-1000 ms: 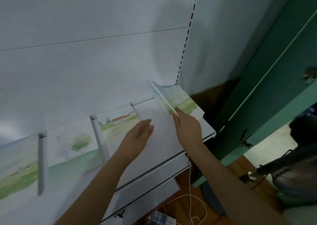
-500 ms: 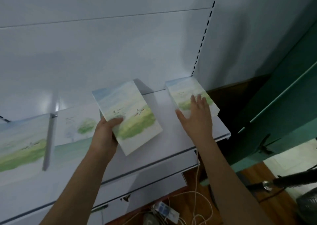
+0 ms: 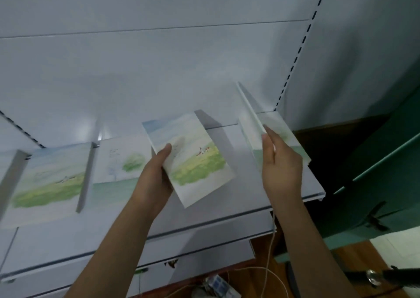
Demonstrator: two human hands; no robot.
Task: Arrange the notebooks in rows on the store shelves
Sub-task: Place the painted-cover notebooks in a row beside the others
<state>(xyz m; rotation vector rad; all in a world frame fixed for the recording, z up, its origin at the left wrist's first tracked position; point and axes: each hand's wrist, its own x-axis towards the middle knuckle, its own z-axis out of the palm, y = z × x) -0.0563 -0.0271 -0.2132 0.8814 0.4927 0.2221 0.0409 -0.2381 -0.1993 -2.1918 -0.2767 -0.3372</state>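
White metal store shelf (image 3: 227,216), head view. Left hand (image 3: 156,177): fingers under and thumb over the lower-left edge of a watercolour-meadow notebook (image 3: 193,161), gripping it tilted above the shelf. Right hand (image 3: 279,163): fingers pressed together, pinching a thin pale notebook (image 3: 250,113) raised on edge over a flat stack of landscape-cover notebooks (image 3: 284,129) just beyond the fingertips. Left of the thumb, further meadow-cover notebooks (image 3: 50,175) lie between grey dividers (image 3: 85,177).

Pale watercolour covers on white shelving

The held notebook (image 3: 191,159) shows blue sky over a green-yellow meadow with small red specks; the shelf (image 3: 238,206) is white, the right-hand cabinet (image 3: 375,179) dark green.
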